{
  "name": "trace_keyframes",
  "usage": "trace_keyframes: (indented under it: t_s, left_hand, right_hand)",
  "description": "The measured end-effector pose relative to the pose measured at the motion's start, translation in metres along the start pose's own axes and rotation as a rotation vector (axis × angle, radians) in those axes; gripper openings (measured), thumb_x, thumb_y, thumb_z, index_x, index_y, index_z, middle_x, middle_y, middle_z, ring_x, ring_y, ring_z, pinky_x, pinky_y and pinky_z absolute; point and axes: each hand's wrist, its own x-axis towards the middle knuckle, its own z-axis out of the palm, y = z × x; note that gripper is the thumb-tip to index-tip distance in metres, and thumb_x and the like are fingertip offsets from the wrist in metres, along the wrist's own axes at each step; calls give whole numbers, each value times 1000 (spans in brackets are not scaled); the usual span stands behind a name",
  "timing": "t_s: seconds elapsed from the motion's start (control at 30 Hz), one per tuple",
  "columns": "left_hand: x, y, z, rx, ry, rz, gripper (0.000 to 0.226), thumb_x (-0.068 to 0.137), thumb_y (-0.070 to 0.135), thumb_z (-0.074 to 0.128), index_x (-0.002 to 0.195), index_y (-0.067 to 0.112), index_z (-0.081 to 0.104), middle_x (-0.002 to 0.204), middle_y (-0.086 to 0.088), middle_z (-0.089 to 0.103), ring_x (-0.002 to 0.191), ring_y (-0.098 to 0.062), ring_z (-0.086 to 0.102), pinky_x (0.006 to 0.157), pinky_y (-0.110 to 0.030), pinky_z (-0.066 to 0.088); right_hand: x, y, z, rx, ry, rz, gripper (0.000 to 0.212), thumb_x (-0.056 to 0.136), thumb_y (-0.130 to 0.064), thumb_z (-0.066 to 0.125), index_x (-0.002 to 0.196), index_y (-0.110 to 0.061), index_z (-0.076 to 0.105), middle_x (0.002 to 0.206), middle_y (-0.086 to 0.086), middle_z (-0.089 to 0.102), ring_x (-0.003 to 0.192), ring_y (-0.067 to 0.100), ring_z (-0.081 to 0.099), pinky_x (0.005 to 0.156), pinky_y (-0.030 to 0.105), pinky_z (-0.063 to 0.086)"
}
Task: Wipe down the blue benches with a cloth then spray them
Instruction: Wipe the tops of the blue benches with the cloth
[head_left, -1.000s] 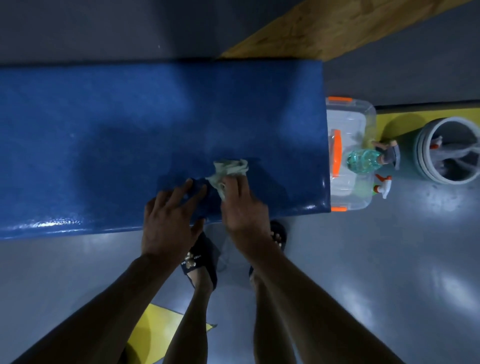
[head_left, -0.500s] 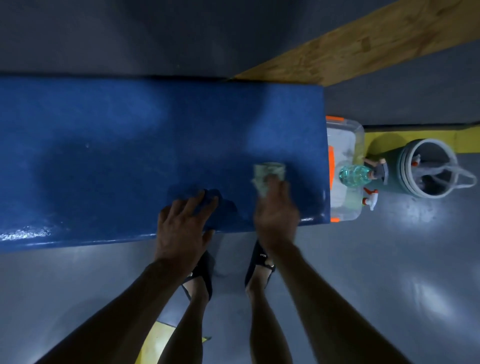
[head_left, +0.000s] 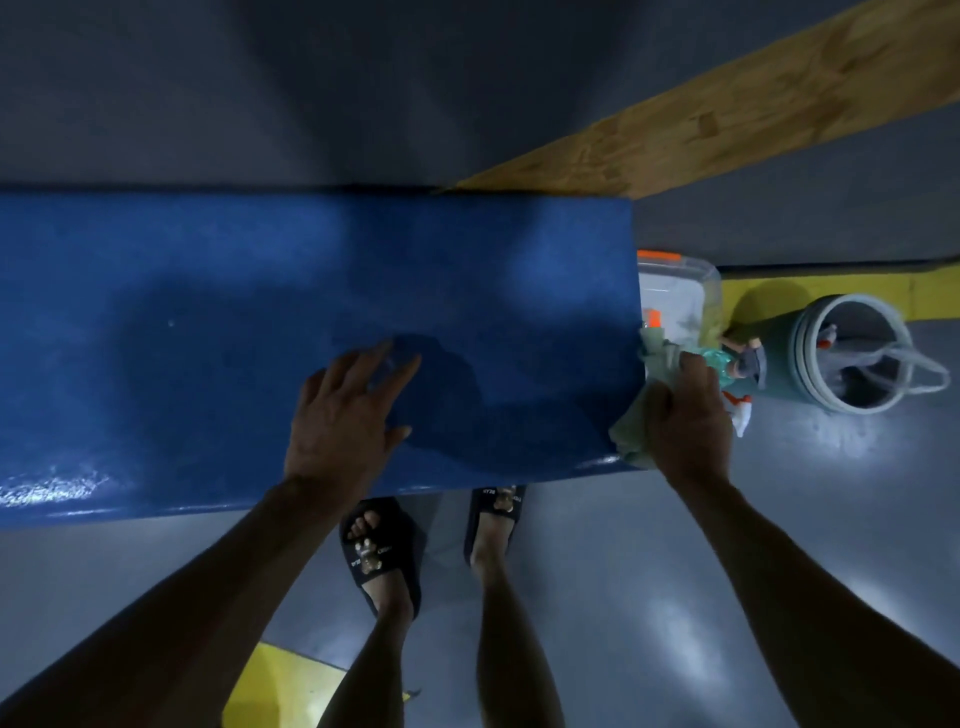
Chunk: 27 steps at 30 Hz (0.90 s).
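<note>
One blue bench (head_left: 260, 322) filled the view. The left hand (head_left: 340, 421) lay flat on it with fingers spread, while the right hand (head_left: 685, 415) gripped one pale green cloth (head_left: 631, 436) at the bench's right end edge. Two black slides (head_left: 382, 551) carried white lettering too small to read. Beyond stood a clear bin (head_left: 680, 280), two spray bottles (head_left: 727, 364) and one bucket (head_left: 852, 353).

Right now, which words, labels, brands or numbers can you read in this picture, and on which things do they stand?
Left sandal: white letters on the strap, upside down and too blurred to read.
Right sandal: white letters on the strap, too small to read.
Spray bottle, clear box, bucket, blue bench: no text visible.
</note>
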Motion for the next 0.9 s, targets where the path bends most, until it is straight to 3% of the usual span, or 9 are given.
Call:
trace_keyframes:
  t_s: [0.13, 0.23, 0.3, 0.43, 0.53, 0.57, 0.67, 0.77, 0.9]
  left_hand:
    - [6, 0, 10, -6, -24, -35, 83, 66, 31, 87, 141, 25, 51, 151, -7, 43, 129, -34, 46, 100, -52, 40]
    - [5, 3, 14, -13, -6, -56, 79, 69, 29, 85, 140, 25, 52, 152, -7, 42, 130, -35, 46, 102, -52, 39]
    - [6, 6, 14, -7, -3, -71, 77, 71, 30, 84, 140, 26, 51, 153, -6, 41, 132, -35, 45, 103, -52, 38]
    - [6, 7, 13, 10, -3, -65, 79, 69, 29, 85, 140, 26, 50, 152, -6, 42, 130, -36, 46, 101, -52, 37]
    - [8, 8, 10, 15, 0, -73, 80, 66, 29, 87, 138, 26, 53, 150, -5, 45, 128, -35, 49, 100, -52, 38]
    - [9, 9, 9, 14, 0, -75, 78, 66, 29, 87, 137, 26, 54, 149, -5, 46, 127, -35, 50, 99, -52, 38]
    - [11, 12, 10, 9, -6, -89, 76, 65, 28, 87, 135, 25, 56, 149, -5, 47, 127, -35, 50, 100, -51, 38]
    - [12, 14, 10, -1, -7, -107, 77, 64, 27, 89, 134, 24, 58, 148, -6, 47, 127, -35, 50, 100, -52, 38]
    - [13, 15, 10, -4, -11, -110, 77, 62, 27, 89, 133, 23, 58, 147, -7, 49, 125, -36, 51, 100, -52, 39]
  right_hand:
    - [19, -16, 18, 104, 72, 191, 36, 97, -20, 47, 131, -11, 48, 128, 17, 54, 110, 39, 55, 83, 46, 45]
    - [22, -58, 39, 103, 199, 161, 42, 97, -19, 49, 138, -8, 49, 131, 16, 56, 107, 38, 60, 82, 41, 48]
    - [15, -93, 50, 86, 227, 5, 43, 93, -18, 52, 135, -5, 52, 130, 17, 59, 101, 36, 64, 80, 38, 49]
    - [-12, -148, 62, 93, -70, -358, 43, 88, -14, 57, 130, -15, 48, 114, 8, 59, 81, 28, 64, 60, 38, 56]
    - [0, -124, 49, -32, -54, -720, 39, 86, -15, 50, 125, -14, 59, 105, 6, 62, 70, 23, 60, 53, 32, 47]
    - [12, -107, 40, -80, -40, -759, 41, 86, -18, 47, 124, -15, 61, 105, 7, 62, 68, 24, 59, 52, 33, 46]
    - [55, -51, 19, -167, 8, -560, 47, 79, -13, 49, 126, -15, 54, 101, 10, 57, 63, 30, 59, 53, 37, 50]
    - [74, -29, 14, -149, -6, -311, 48, 81, -9, 52, 128, -14, 43, 106, 12, 51, 78, 38, 60, 77, 52, 55]
    - [49, -88, 32, 22, 47, -42, 50, 85, -9, 56, 134, -9, 47, 122, 15, 56, 92, 37, 63, 74, 42, 52]
